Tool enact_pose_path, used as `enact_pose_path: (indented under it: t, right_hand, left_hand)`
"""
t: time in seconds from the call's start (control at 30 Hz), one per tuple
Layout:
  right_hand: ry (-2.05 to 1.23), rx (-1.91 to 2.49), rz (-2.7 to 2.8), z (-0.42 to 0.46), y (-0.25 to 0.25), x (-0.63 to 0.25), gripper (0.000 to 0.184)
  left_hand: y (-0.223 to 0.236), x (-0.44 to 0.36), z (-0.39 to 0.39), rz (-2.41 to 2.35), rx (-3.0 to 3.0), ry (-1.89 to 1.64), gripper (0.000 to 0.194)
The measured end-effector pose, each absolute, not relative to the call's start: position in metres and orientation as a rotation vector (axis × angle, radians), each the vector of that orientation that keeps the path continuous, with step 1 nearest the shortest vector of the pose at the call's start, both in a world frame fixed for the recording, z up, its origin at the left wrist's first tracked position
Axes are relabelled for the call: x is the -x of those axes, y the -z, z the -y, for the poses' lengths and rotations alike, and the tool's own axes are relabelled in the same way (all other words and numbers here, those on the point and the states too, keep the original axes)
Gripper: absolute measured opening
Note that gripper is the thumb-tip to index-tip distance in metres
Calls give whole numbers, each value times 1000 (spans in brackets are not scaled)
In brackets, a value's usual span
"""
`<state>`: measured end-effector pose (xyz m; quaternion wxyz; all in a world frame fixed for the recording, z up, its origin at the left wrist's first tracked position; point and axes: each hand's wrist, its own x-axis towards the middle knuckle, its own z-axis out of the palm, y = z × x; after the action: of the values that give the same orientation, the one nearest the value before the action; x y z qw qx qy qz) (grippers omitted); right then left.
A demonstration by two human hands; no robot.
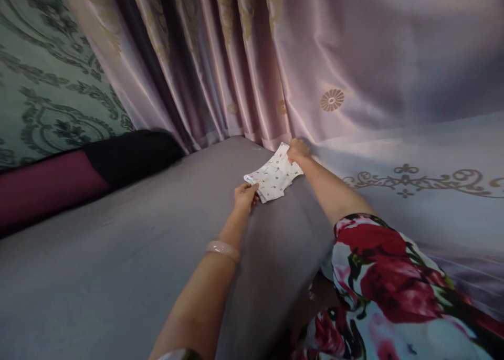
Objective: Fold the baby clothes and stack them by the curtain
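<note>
A small white garment (272, 175) with a scattered print, shaped like underpants, is spread near the far corner of a grey-covered bed (157, 255). My left hand (246, 196) pinches its near left end, thumb on top. At the far right end, my right hand (298, 150) is closed on the cloth, and its fingertips are partly hidden. The garment is stretched fairly flat between both hands, low over the bed cover or touching it; I cannot tell which. A pale bangle (223, 250) circles my left wrist.
Pink-mauve curtains (252, 66) hang along the bed's far and right sides, close to my right hand. A black and maroon padded bolster or headboard (59, 179) runs along the left edge, below green patterned wallpaper (55, 76). My floral clothing (386, 276) fills the lower right.
</note>
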<state>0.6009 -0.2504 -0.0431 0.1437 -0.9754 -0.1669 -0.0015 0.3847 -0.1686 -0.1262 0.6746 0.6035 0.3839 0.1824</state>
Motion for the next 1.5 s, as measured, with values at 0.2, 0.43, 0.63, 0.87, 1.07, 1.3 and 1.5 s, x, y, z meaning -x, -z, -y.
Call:
enact_pose_path:
  t: [0.2,0.43,0.63,0.87,1.07,1.3,1.5]
  right_hand:
    - [134,2822,425,245,71,-590,29]
    - [148,2819,413,248,88,-584,28]
    - [171,2823,487,245,97,-572,36]
    - [296,2794,906,237,116,-543,35]
    - [182,2700,1150,227,122,-505,47]
    - [-14,2747,1196,218,132,-482,60]
    - [62,2784,1185,216,135,-482,59]
  left_hand:
    - [135,-378,169,-916,-1588,-380,15]
    - [134,-373,170,-922,-1579,-352,19]
    - [135,-372,170,-881,-1471,-373,13]
    - [137,-353,163,-732,-1499,-321,6]
    - [128,-304,137,-595,-1936,-332,8]
    - [114,-220,97,-550,-2401,-309,15]
    - [112,-155,72,-730,-2441,-260,18]
